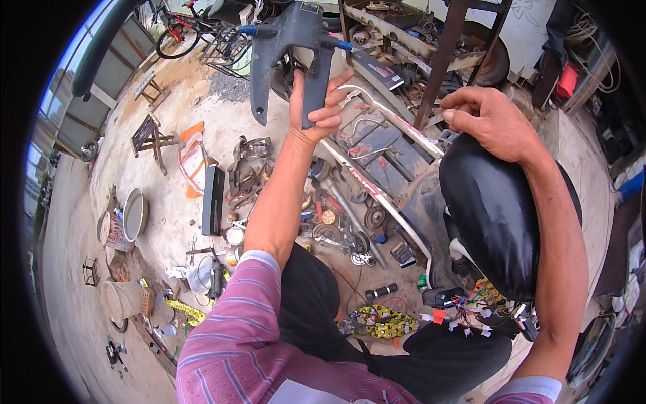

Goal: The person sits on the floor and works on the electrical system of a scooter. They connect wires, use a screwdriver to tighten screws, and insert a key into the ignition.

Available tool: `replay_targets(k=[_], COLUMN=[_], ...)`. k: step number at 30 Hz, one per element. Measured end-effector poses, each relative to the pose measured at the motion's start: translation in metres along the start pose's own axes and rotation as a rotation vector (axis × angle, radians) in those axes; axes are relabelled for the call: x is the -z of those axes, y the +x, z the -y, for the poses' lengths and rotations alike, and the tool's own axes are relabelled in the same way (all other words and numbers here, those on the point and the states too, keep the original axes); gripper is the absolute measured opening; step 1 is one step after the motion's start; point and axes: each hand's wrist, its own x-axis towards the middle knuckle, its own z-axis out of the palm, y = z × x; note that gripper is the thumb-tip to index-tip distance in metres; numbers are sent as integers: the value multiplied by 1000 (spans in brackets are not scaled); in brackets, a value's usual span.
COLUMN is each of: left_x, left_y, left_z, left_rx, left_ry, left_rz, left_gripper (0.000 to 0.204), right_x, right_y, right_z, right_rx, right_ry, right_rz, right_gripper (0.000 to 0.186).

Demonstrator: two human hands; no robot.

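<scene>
The left hand grips one leg of a forked, dark-grey plastic panel near a white tubular metal frame; the right hand, fingers curled, whether holding anything I cannot tell, adjoins a glossy black seat.

A panel sits in the left hand; to that hand's right stretches a frame. Beneath the right hand lies a seat, wires nearer the body — and on the floor, left of the left hand, a stool.

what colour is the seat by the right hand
The seat is glossy black, clearest in the head view.
</scene>
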Motion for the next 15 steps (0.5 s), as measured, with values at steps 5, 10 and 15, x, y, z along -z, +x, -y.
replay_targets(k=[5,10,15], left_x=[11,38,59], left_y=[-18,-47,-82], left_z=[-4,-22,-29], left_rx=[-141,-222,-354], left_ry=[125,270,255], left_rz=[-247,-454,-659], left_gripper=[85,38,40], right_x=[-4,-1,0], right_y=[0,-1,-17], right_z=[-11,5,36], right_rx=[102,7,91], right_ry=[-15,-52,-334], right_rz=[21,3,-5], right_gripper=[42,43,39])
